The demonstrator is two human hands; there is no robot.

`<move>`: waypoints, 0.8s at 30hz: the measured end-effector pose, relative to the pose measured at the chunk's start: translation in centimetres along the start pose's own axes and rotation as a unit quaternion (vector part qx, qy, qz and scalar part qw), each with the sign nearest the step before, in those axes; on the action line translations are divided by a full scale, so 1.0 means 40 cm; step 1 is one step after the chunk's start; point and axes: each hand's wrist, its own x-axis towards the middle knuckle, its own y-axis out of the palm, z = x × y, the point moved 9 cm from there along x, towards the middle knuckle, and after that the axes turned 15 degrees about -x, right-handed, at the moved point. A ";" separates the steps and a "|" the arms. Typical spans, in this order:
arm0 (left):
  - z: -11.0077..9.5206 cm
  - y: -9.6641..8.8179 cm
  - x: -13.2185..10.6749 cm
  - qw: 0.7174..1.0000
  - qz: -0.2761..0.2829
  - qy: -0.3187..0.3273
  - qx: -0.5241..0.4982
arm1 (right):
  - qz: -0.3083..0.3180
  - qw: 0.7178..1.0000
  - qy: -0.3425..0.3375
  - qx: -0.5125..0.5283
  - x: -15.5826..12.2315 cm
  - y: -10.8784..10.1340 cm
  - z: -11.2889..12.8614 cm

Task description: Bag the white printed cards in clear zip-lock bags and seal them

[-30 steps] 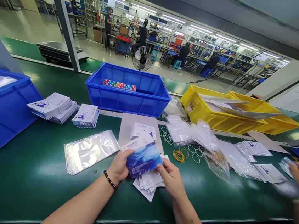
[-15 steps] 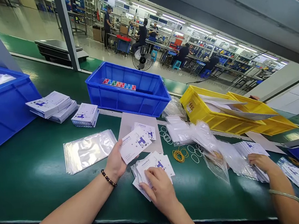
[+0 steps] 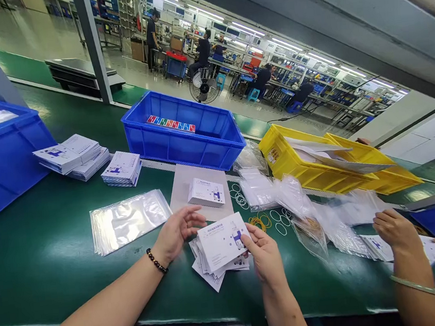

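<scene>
One white booklet (image 3: 223, 243) is pinched by its near-right edge in the right hand (image 3: 266, 255), the thumb laid over the printed cover and the fingers passing behind; whether a second copy lies beneath it cannot be told. Clock positions are read from this booklet, 12 pointing away from the person. At 10 o'clock, just beside the far-left corner, the left hand (image 3: 179, 233) is unclosed, its fingers loosely bent and apparently without a load; contact with the corner cannot be confirmed. Under the booklet, showing mostly toward 7 o'clock, lies an uneven loose pile (image 3: 211, 278). Near 12 o'clock, a squared stack (image 3: 206, 192) of like booklets rests on a grey board (image 3: 178, 188). Farther out on the green bench (image 3: 56, 252) are clear bags (image 3: 130, 221), between 9 and 10 o'clock; more booklet stacks (image 3: 120, 168), at 10; a blue bin (image 3: 185, 148), between 11 and 12; white rings (image 3: 239, 200), at 1; and a yellow bin (image 3: 320, 175), at 2. A co-worker's hand (image 3: 397, 229) is at 3, well apart. The step in hand is judged to be handling a booklet singly above the loose pile; the next move would call for the left hand to take the free edge and align it.
</scene>
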 end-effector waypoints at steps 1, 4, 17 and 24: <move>-0.014 -0.016 0.004 0.999 -0.028 0.022 -0.013 | -0.005 0.999 0.006 -0.035 0.003 -0.014 -0.009; -0.039 -0.045 0.012 0.993 -0.085 0.070 -0.031 | -0.042 0.975 -0.020 -0.218 0.010 -0.053 -0.015; 0.154 0.008 -0.293 0.972 0.100 -0.195 0.078 | 0.033 0.937 -0.022 -0.348 0.082 0.000 -0.039; 0.262 -0.215 -0.441 0.951 -0.107 -0.289 -0.019 | 0.097 0.913 -0.058 -0.391 -0.013 0.119 -0.001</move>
